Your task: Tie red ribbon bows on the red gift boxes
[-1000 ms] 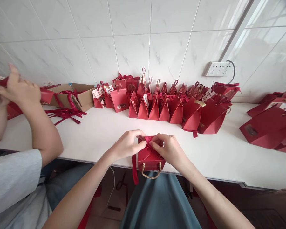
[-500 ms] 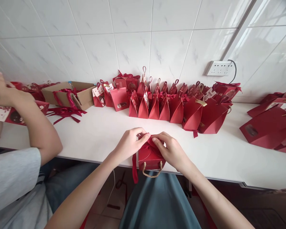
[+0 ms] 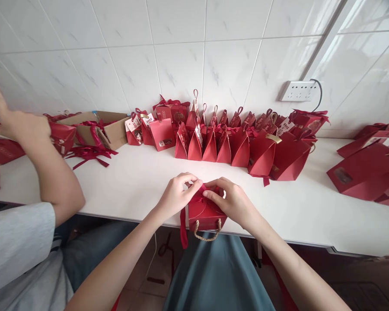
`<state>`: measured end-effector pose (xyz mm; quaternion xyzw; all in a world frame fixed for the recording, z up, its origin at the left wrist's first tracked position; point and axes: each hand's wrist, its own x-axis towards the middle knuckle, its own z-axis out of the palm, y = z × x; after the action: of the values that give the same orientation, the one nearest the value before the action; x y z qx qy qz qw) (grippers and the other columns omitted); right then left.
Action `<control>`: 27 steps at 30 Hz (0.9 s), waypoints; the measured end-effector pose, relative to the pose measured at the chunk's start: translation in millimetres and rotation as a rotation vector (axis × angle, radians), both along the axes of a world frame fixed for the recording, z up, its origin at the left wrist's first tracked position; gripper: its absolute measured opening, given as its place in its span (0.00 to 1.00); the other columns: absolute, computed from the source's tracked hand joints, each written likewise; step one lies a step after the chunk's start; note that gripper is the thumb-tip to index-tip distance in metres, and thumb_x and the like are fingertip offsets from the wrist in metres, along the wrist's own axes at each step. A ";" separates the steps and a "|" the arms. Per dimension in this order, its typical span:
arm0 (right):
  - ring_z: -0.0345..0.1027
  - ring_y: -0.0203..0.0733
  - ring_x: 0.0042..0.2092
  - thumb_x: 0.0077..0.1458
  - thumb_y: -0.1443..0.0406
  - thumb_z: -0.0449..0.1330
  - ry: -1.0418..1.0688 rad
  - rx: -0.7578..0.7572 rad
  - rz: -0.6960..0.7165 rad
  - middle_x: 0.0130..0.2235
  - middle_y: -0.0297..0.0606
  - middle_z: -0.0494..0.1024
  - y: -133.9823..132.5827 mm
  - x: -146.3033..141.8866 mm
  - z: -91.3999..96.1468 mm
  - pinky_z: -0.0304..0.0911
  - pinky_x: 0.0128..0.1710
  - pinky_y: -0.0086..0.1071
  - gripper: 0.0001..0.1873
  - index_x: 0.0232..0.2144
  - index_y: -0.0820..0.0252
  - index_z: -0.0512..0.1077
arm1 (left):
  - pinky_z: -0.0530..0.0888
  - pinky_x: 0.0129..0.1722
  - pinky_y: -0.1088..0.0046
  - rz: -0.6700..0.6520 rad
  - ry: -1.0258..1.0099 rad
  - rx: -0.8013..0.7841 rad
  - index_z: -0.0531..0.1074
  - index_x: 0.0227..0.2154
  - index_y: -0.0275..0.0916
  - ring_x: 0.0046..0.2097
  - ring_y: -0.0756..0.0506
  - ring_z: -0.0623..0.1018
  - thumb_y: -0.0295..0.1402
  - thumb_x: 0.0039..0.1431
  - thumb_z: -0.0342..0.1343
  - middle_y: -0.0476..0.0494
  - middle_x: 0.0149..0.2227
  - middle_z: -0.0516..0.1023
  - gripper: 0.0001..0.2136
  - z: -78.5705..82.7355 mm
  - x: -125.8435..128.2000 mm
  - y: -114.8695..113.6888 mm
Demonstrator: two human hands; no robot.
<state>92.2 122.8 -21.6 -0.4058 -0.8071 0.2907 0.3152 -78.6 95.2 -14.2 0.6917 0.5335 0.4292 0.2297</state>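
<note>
A red gift box [image 3: 205,216] with a twisted gold rope handle [image 3: 207,237] sits at the table's front edge, the handle hanging over it. Across its top runs a dark red ribbon [image 3: 183,229], one tail dropping down the box's left side. My left hand [image 3: 180,194] pinches the ribbon above the box between thumb and fingertips. From the other side, my right hand [image 3: 230,201] grips the ribbon close to the left fingertips, its thumb and index finger pressed together. The fingers partly hide the ribbon's middle.
Behind the box, several red gift boxes [image 3: 231,149] stand in rows along the tiled wall. An open cardboard box [image 3: 116,134] with ribbons is at left, near a co-worker's hand [image 3: 22,123]. More red boxes [image 3: 363,172] lie at right. A power strip [image 3: 300,91] hangs on the wall.
My fingertips have shifted slightly on the ribbon, the right ones nearer the left. The co-worker's hand has lifted, a finger pointing up, and the white-and-red box it was at has gone from view.
</note>
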 end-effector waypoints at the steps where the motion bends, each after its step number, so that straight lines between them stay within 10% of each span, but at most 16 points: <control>1: 0.70 0.40 0.34 0.56 0.63 0.58 0.007 -0.005 -0.004 0.35 0.36 0.77 -0.3 0.3 1.3 0.63 0.35 0.33 0.06 0.36 0.56 0.74 | 0.69 0.39 0.74 -0.002 -0.010 0.000 0.70 0.24 0.38 0.36 0.48 0.74 0.34 0.59 0.50 0.47 0.31 0.75 0.10 -0.5 -0.4 0.4; 27: 0.69 0.39 0.33 0.55 0.66 0.57 0.038 -0.055 0.000 0.33 0.34 0.78 -3.2 -5.8 0.1 0.61 0.36 0.34 0.04 0.32 0.56 0.72 | 0.71 0.39 0.74 -0.025 -0.050 -0.030 0.72 0.27 0.38 0.39 0.49 0.75 0.34 0.58 0.53 0.48 0.35 0.76 0.07 -1.7 -5.0 2.5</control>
<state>86.4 119.6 -21.6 -0.4087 -0.7926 0.3206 0.3192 -83.7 97.7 -16.0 0.6840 0.5251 0.4355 0.2585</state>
